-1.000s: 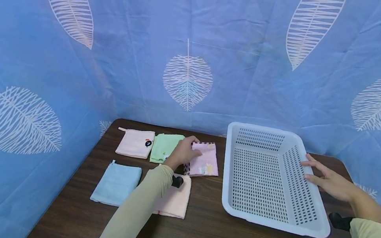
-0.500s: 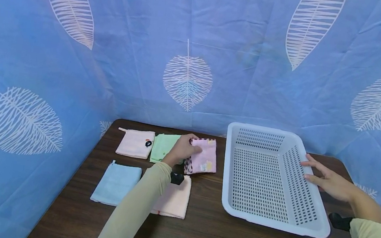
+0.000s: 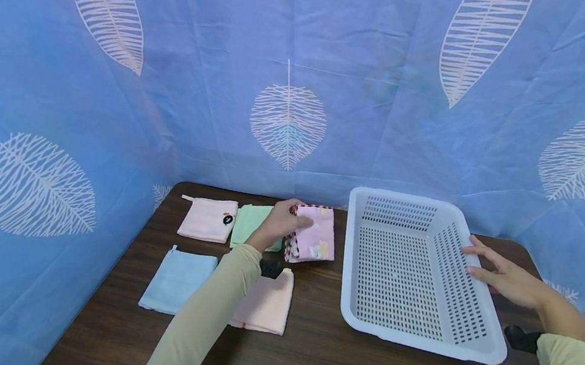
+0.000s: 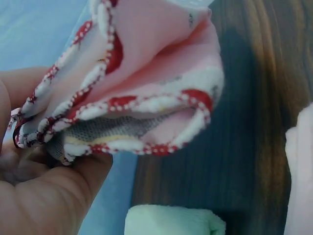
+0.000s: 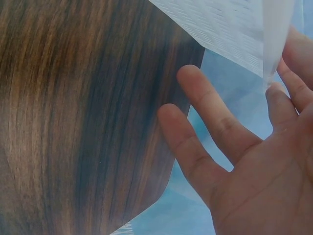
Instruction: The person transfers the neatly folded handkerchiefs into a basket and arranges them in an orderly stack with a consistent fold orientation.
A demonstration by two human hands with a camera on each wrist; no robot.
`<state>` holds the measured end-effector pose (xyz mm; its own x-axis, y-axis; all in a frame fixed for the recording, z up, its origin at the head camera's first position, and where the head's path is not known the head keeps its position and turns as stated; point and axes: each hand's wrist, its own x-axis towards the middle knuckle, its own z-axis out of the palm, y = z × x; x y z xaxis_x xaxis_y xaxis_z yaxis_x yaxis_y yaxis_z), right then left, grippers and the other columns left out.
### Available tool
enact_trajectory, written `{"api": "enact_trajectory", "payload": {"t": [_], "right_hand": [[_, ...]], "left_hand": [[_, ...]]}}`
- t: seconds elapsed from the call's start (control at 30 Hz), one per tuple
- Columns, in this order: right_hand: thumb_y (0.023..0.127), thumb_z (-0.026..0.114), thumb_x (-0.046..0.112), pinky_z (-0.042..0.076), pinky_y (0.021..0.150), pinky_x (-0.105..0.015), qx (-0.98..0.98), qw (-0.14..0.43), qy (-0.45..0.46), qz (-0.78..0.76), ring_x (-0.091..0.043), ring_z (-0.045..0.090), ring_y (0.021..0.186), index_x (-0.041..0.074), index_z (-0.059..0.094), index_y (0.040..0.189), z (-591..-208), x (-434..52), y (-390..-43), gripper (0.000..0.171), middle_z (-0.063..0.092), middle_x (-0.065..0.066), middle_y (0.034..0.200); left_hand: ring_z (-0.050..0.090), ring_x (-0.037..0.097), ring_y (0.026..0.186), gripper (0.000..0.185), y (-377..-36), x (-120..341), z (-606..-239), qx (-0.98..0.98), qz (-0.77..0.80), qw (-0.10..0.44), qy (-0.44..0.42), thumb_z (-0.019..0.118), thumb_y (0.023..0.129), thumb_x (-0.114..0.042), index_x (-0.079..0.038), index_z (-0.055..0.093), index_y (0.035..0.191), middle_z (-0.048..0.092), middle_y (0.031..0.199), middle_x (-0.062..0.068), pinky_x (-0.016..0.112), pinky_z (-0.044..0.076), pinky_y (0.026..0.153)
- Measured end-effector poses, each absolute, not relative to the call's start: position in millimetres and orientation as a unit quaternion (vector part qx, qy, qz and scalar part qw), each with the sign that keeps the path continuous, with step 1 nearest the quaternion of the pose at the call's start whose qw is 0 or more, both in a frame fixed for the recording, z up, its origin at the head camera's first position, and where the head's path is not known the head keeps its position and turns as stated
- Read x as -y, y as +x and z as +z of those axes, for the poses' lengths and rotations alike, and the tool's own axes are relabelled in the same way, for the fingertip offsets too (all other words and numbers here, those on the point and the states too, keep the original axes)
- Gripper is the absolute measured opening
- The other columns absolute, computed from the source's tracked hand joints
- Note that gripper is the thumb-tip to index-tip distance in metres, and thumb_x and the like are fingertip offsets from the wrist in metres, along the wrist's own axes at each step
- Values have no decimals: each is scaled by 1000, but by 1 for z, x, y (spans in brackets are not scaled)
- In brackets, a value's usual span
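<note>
My left hand (image 3: 277,224) pinches the soft, floppy pink cloth (image 3: 313,243) by its edge; right hand (image 3: 503,275) rests flat against the basket (image 3: 389,334).

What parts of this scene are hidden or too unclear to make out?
- Peach cloth: head view, its left part lies under the left sleeve.
- Green cloth: head view, the left hand covers its right edge; left wrist view cuts it off below.
- Pink cloth: its small print is too tiny to read.
- Basket: right wrist view shows only a blurred corner by the right hand.
</note>
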<state>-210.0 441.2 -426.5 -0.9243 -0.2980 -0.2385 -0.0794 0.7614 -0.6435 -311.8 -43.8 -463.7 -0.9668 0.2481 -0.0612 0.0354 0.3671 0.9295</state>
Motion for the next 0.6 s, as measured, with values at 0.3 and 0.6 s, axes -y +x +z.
{"api": "enact_trajectory", "payload": {"t": [0.3,0.6], "right_hand": [[108,52,32,59,82,-54,-928,168,-96,-318,2,67,95,2,21,158,-427,-442,-213,67,3,-33,167],[108,52,33,59,81,-53,-927,169,-95,-322,-10,70,99,2,20,158,-427,-441,-213,67,17,-39,162]], "left_hand": [[59,21,98,34,-313,37,-453,-807,584,79,32,63,89,-16,-12,68,123,66,120,9,30,52,76],[59,20,94,39,-310,35,-435,-781,616,100,15,66,86,-14,-13,67,125,63,124,11,29,52,74]]}}
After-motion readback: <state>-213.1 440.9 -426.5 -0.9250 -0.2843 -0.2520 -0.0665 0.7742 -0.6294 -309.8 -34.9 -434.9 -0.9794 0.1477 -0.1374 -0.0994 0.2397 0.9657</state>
